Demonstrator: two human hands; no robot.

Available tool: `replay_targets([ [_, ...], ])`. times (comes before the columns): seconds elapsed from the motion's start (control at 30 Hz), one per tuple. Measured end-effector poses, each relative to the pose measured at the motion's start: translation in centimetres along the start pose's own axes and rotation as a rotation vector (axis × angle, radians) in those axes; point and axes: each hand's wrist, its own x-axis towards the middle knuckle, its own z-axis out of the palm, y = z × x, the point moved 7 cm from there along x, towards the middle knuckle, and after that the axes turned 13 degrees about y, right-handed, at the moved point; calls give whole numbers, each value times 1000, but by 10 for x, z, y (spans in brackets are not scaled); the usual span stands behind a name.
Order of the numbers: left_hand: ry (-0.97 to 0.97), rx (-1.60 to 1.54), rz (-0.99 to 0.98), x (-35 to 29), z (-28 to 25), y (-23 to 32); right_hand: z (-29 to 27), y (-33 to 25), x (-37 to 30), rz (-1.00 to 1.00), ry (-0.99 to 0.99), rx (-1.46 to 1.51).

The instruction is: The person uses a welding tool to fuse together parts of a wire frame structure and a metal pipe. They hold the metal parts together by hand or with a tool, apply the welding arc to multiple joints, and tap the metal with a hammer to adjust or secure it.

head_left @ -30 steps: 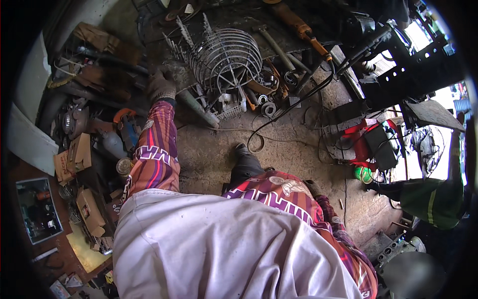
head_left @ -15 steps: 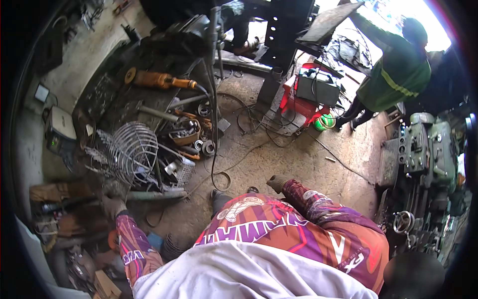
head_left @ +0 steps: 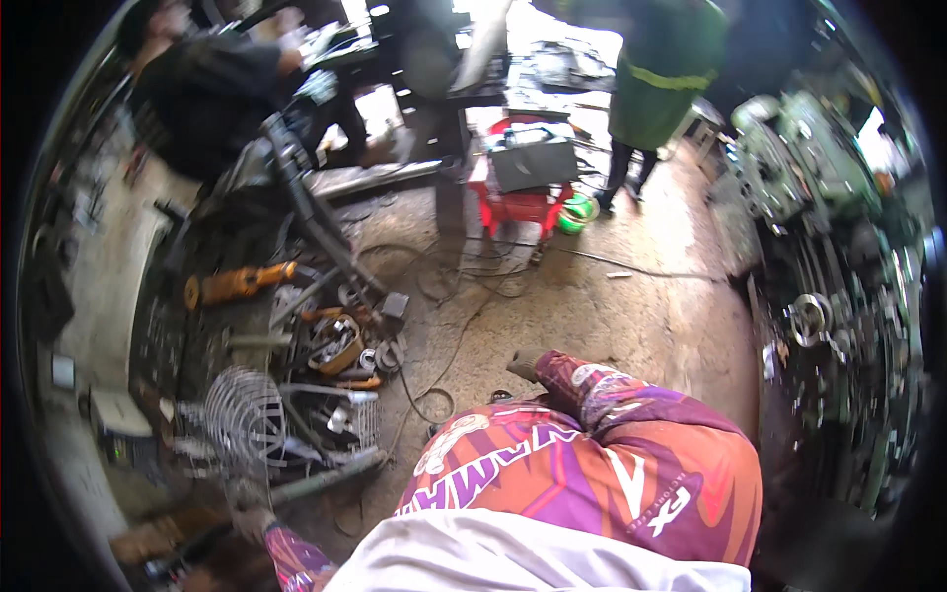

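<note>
My right hand (head_left: 525,366) is held out in front of my body over the concrete floor, away from the bench items; it looks dark and its fingers are smeared. At the lower left, my left hand (head_left: 253,523) reaches out just below a round wire fan guard (head_left: 237,419). Blur hides its fingers, and I cannot tell whether it touches anything. Close to it lies a long grey-green bar (head_left: 326,476). Beyond the guard are an orange angle grinder (head_left: 242,283), a bin of small metal parts (head_left: 335,343) and a white wire basket (head_left: 367,419).
A red stand (head_left: 518,205) bears a grey box (head_left: 534,163). Beside it sits a green round container (head_left: 576,212), near a person in a green jacket (head_left: 663,89). Another person in dark clothes (head_left: 212,99) is at upper left. A green lathe-like machine (head_left: 809,158) stands right; cables (head_left: 464,286) cross the floor.
The view has shifted, with the machine and red stand now elsewhere in the picture. The dark-clothed person shows more fully. My left hand sits lower; my right stays in front of me.
</note>
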Motion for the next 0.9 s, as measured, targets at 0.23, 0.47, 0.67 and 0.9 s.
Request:
replay_targets([
  [0.23, -146, -369, 248, -103, 27, 192, -27, 84, -33, 242, 230, 198],
  [0.47, -298, -540, 470, -203, 36, 325, -17, 159, -135, 417, 234, 171],
  [0.67, -378, -587, 559, -247, 35, 371, 68, 238, -219, 758, 152, 320],
  [0.9, -319, -545, 532, -220, 33, 359, 86, 232, -212, 799, 128, 416],
])
